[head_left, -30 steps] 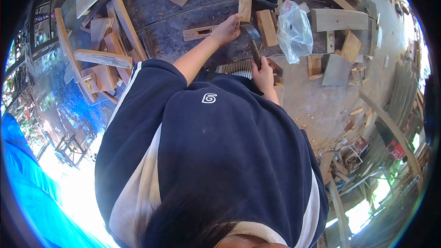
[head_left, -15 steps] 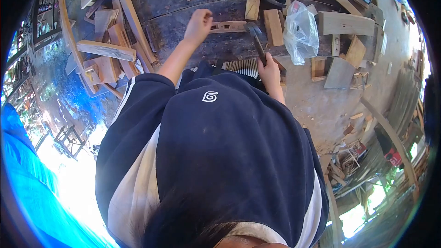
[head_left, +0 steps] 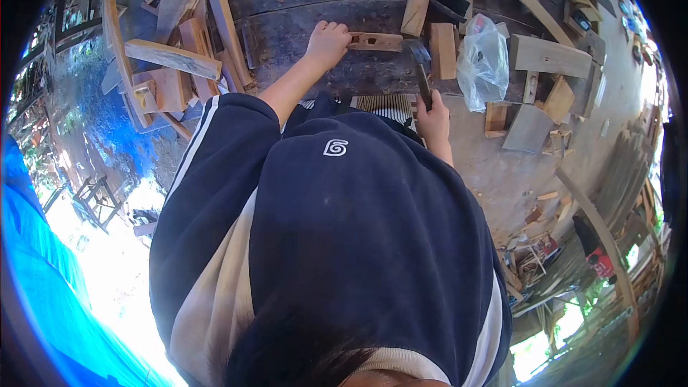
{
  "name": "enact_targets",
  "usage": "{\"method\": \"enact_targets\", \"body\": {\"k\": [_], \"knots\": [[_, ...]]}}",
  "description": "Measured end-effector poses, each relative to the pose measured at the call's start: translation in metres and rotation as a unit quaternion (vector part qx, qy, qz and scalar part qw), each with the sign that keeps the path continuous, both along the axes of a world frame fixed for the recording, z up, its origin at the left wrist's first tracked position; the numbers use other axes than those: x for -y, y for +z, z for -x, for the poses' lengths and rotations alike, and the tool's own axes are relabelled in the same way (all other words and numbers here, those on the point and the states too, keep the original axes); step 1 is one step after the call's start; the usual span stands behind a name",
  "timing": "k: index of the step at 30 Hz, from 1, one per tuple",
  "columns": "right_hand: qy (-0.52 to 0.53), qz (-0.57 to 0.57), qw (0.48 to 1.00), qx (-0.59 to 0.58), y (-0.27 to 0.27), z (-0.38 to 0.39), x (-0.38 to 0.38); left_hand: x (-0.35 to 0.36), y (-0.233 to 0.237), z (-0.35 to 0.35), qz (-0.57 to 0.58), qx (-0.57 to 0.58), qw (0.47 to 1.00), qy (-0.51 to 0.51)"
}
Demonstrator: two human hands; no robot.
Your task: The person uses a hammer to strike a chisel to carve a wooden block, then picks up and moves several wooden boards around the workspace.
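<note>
A short wooden piece (head_left: pixel 378 41) with slots cut in it lies flat on the dark workbench in front of me. My left hand (head_left: pixel 328 44) is closed at its left end, fingers curled over the wood, and partly hides that end. In my right hand (head_left: pixel 434 122) is a hammer (head_left: pixel 423 75), gripped by the handle. The hammer's dark head is beside the right end of the slotted piece; whether it touches cannot be made out.
Stacked boards and offcuts (head_left: pixel 172 64) lie at the left. To the right are an upright-lying wood block (head_left: pixel 443 51), a clear plastic bag (head_left: pixel 483 64) and a thick plank (head_left: pixel 550 56). Further scraps lie on the floor. A blue tarp (head_left: pixel 43 258) hangs at lower left.
My left hand has come down onto the left end of the slotted piece. The hammer stays in my right hand near the right end. The whole view has shifted slightly.
</note>
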State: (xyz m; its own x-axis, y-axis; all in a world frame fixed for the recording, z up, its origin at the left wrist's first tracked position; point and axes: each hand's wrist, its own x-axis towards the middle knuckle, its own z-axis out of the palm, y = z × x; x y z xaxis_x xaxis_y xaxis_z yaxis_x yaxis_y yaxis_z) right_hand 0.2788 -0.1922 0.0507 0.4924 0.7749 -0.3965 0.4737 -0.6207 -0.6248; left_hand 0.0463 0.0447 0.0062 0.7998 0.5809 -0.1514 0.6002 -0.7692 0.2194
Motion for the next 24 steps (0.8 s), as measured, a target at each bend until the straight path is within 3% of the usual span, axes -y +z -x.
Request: {"method": "enact_targets", "body": {"k": [3,9,13,16,18,24], "knots": [[0.002,-0.009,1.000,0.020,0.007,0.002,0.003,0.000,-0.002,0.010,0.063,0.090,0.993,0.039],[-0.010,-0.037,0.999,-0.002,0.008,0.006,0.005,-0.015,0.002,0.020,0.050,0.134,0.986,0.087],[0.004,-0.028,1.000,0.011,0.016,0.008,0.002,-0.025,-0.008,0.020,0.067,0.133,0.984,0.103],[0.019,-0.021,0.999,0.018,0.013,0.008,0.002,-0.020,-0.003,0.017,0.019,0.127,0.987,0.097],[0.033,-0.007,0.999,0.021,0.009,0.007,0.004,-0.003,0.005,0.009,-0.089,0.146,0.974,0.152],[0.030,-0.002,0.999,0.026,0.007,0.012,0.011,0.021,-0.012,0.007,-0.046,0.049,0.995,0.079]]}}
